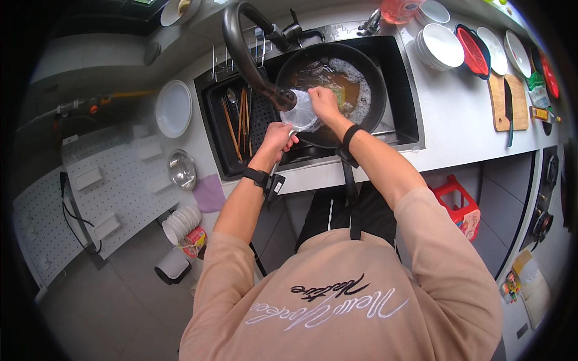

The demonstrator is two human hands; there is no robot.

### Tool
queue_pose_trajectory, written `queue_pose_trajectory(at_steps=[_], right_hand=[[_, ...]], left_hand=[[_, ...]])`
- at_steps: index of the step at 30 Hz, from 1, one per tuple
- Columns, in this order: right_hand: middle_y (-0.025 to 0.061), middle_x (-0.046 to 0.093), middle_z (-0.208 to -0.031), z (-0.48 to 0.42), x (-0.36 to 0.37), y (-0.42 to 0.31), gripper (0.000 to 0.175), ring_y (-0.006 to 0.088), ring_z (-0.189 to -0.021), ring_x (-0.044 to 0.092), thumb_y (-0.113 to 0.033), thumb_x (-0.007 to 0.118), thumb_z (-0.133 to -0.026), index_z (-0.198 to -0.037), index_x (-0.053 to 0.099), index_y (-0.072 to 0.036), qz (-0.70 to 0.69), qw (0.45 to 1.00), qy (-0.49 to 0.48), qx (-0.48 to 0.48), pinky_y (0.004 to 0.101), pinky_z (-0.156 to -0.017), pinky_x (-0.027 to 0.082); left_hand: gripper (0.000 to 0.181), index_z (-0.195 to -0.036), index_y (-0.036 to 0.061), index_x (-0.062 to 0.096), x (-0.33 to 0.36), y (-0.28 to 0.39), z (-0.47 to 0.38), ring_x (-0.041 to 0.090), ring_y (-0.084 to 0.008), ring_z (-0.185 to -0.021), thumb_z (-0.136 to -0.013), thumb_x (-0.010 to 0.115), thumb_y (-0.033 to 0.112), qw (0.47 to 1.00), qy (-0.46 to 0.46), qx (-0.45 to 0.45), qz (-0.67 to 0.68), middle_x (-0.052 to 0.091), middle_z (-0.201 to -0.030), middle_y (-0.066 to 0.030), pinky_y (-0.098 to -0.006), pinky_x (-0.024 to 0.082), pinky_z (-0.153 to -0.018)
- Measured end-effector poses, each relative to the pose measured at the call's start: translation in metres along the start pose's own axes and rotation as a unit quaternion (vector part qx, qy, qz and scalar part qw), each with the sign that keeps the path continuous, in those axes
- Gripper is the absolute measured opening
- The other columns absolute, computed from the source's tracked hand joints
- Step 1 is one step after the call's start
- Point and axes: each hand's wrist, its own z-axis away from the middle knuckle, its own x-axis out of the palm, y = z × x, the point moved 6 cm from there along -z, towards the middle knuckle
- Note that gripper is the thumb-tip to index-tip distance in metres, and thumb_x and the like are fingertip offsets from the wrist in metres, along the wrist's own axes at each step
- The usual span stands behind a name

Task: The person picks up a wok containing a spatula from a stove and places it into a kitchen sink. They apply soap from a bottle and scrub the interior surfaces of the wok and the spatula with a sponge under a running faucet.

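Observation:
Under the dark faucet [241, 49], a metal ladle or strainer [298, 115] with a round bowl is held, partly hidden by the spout. My left hand [279, 137] grips its handle. My right hand [324, 104] is at the bowl's right rim, its fingers curled; what lies inside them is hidden. Below both hands a large black wok [377, 85] rests across the sink [408, 113], with brownish water, suds and a yellow-green sponge-like thing [339, 95] in it. The wok's handle [348, 180] points towards my body.
Left in the sink, a black basket [216, 108] holds chopsticks and a spoon. Stacked white bowls [440, 47], a red strainer basket [472, 52] and a knife [509, 108] on a cutting board [521, 106] stand right. A white basin [174, 108] and metal bowl [182, 169] stand left.

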Motion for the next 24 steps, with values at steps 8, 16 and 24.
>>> queue_pose_trajectory(at_steps=[8,16,24], right_hand=[[0.0123,0.061,-0.083,0.068,0.038,-0.031,0.026,0.017,-0.064,0.06,-0.018,0.068,-0.089,-0.093,0.055,0.004,-0.491,0.824,-0.142,0.242,0.029,-0.056,0.05],[0.0139,0.065,-0.081,0.053,0.036,-0.008,0.022,0.0187,-0.066,0.062,-0.019,0.062,-0.092,-0.086,0.056,0.002,-0.414,0.877,0.003,0.243,0.0316,-0.054,0.049],[0.0129,0.064,-0.078,0.066,0.054,-0.029,0.017,0.0185,-0.061,0.06,-0.012,0.057,-0.094,-0.088,0.055,0.004,-0.473,0.835,-0.064,0.274,0.0304,-0.052,0.049]], left_hand=[[0.034,-0.082,0.001,0.062,-0.006,0.023,-0.024,0.053,-0.0123,-0.042,-0.097,0.054,0.03,0.999,0.001,0.045,0.017,0.059,-0.058,-0.0059,-0.0231,0.039,-0.036],[0.025,-0.082,0.0029,0.063,0.006,0.028,-0.059,0.056,-0.0109,-0.052,-0.094,0.059,0.024,0.986,0.021,0.15,0.07,0.061,-0.066,-0.0053,-0.0217,0.042,-0.044],[0.015,-0.086,0.0,0.063,-0.013,0.034,-0.032,0.057,-0.0133,-0.052,-0.089,0.059,0.014,0.989,0.067,0.131,0.018,0.063,-0.069,-0.0063,-0.0236,0.041,-0.043]])
